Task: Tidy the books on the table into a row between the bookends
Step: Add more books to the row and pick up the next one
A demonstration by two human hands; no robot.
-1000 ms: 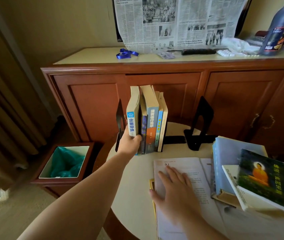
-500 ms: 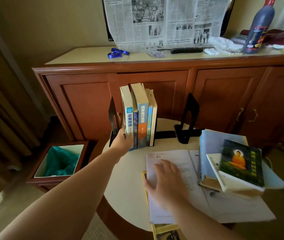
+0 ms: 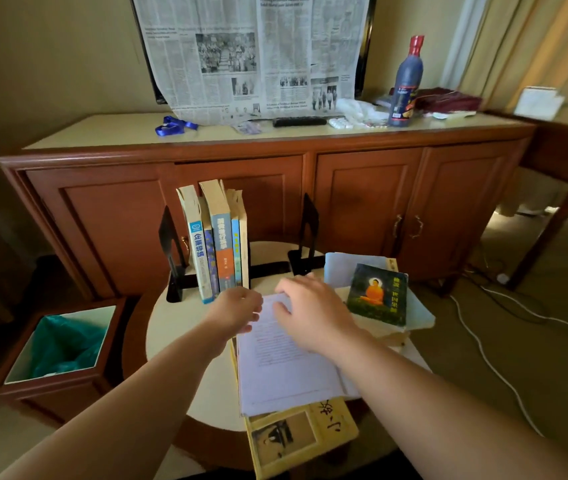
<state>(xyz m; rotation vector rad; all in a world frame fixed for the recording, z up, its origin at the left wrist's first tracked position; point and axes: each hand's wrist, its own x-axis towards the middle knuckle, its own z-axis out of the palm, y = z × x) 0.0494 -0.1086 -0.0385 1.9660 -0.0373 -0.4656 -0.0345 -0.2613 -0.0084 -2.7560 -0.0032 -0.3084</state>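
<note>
Several books [image 3: 218,244] stand upright on the round table [image 3: 178,327], close to the left black bookend [image 3: 171,251]. A gap separates them from the right bookend [image 3: 308,237]. In front lies a white open booklet [image 3: 282,362] on a yellow book [image 3: 296,434]. My left hand [image 3: 237,311] is at the booklet's top left corner with curled fingers; whether it holds the page is unclear. My right hand [image 3: 310,313] lies spread on the booklet's top. A green book with an orange figure [image 3: 377,294] tops a pile [image 3: 421,317] at the right.
A wooden cabinet [image 3: 362,188] stands right behind the table, with a dark bottle [image 3: 407,84], a remote and a newspaper on top. A bin with a green liner [image 3: 64,344] sits on the floor at the left. White cables [image 3: 483,348] run over the carpet at the right.
My left hand has left the standing books and come to the booklet's top left corner. My right hand has slid up the page toward its top edge. The view has pulled back.
</note>
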